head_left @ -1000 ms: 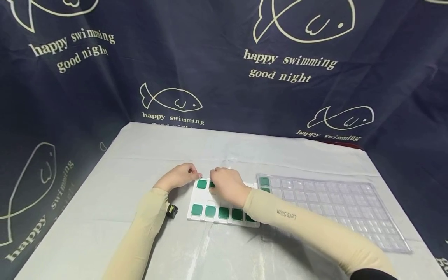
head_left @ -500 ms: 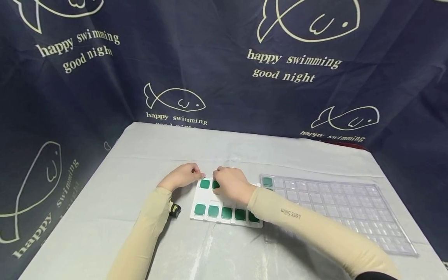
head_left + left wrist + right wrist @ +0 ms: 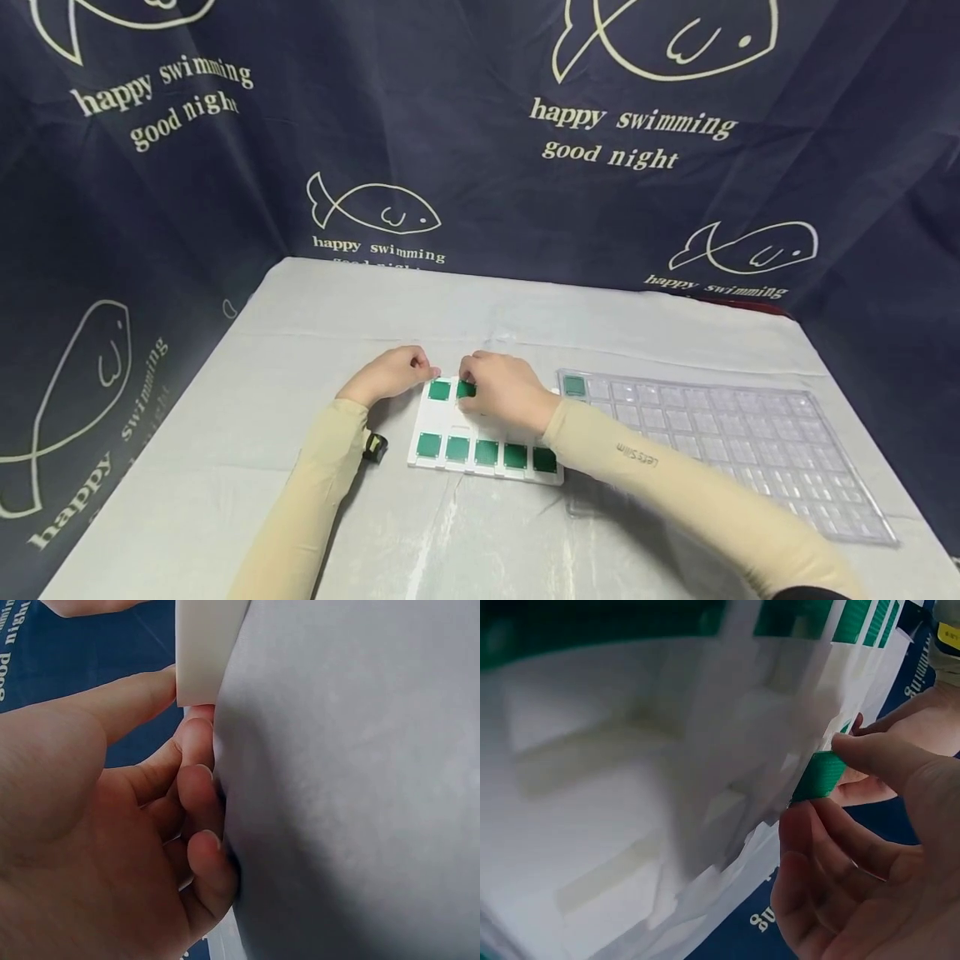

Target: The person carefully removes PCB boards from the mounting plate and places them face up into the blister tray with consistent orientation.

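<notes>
A flat white holder (image 3: pixel 437 417) lies mid-table, with a front row of several green square circuit boards (image 3: pixel 457 449) and another at its back left corner. My left hand (image 3: pixel 386 377) pinches that corner of the holder; in the left wrist view the thumb is against the white edge (image 3: pixel 202 656), the other fingers curled below it. My right hand (image 3: pixel 510 392) reaches over the back row, where thumb and fingertips pinch a small green circuit board (image 3: pixel 821 776) by opposite edges, close over the second back slot. That hand and its sleeve cover the rest of the back row.
A clear plastic compartment tray (image 3: pixel 705 421) lies to the right, partly under the right forearm, with one green board (image 3: pixel 574 385) showing in its back left cell. A black wrist device (image 3: pixel 375 447) is strapped at the left wrist. A dark blue printed curtain (image 3: pixel 480 150) surrounds the table.
The right wrist has shifted slightly right while its fingers stay at the same slot, showing more of the pinched board. The left hand keeps its place on the holder's corner. The head view has shifted a little.
</notes>
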The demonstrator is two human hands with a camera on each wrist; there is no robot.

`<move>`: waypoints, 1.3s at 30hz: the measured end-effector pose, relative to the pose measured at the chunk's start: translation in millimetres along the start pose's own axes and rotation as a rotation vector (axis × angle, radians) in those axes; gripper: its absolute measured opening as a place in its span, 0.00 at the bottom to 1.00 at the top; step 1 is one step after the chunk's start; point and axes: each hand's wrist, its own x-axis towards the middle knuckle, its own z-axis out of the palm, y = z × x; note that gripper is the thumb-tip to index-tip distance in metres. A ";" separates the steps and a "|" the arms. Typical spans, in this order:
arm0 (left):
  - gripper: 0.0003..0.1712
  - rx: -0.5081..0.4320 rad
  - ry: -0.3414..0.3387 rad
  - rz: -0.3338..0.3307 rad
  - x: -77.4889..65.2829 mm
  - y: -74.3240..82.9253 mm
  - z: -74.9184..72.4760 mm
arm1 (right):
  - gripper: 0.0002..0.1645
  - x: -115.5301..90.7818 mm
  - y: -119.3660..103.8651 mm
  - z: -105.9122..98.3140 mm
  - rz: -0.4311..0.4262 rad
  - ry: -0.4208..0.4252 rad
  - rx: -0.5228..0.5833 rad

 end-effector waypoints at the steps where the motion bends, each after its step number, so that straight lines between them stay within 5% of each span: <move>1: 0.15 -0.003 -0.001 -0.001 -0.3 0.0 0.0 | 0.19 -0.7 0.9 -0.5 0.002 0.005 0.002; 22: 0.15 -0.021 -0.004 -0.001 0.8 0.0 -0.7 | 0.14 -19.6 19.7 -11.7 -0.009 -0.025 -0.131; 39: 0.15 -0.020 -0.003 0.005 1.0 -1.3 0.1 | 0.19 -43.0 23.7 -14.8 -0.009 0.016 -0.107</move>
